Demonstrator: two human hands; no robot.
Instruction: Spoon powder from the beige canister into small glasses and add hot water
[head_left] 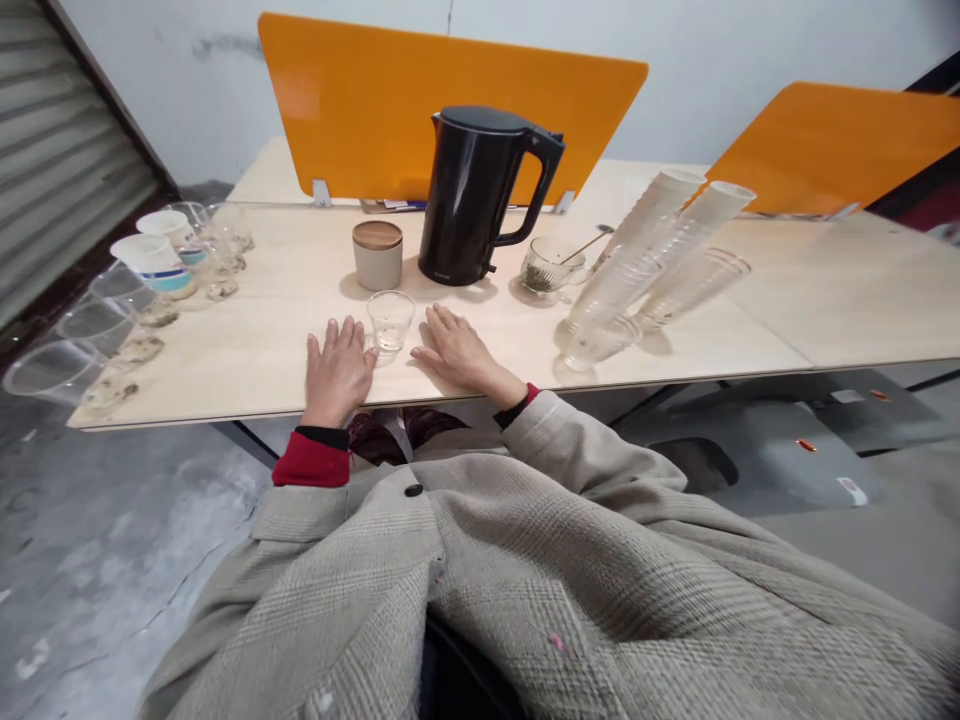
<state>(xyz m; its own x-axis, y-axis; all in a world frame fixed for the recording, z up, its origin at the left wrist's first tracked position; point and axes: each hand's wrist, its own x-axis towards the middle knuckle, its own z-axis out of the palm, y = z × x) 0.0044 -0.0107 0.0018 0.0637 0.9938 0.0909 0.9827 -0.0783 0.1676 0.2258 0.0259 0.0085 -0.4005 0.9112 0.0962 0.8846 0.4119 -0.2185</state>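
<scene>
My left hand [337,370] lies flat and open on the pale wooden table [255,330], fingers stretched forward, holding nothing. My right hand [455,350] also rests flat and open on the table, holding nothing. Between the two hands stands a small clear glass cup [390,320], close to both but gripped by neither. Behind it are a beige canister with a wooden lid [377,254] and a black electric kettle [478,195].
A glass cup with tea leaves and a spoon [547,266] sits right of the kettle. Two leaning stacks of clear plastic cups [645,270] stand at the right. Several plastic and paper cups [112,300] line the left edge. Orange dividers [390,100] rise behind.
</scene>
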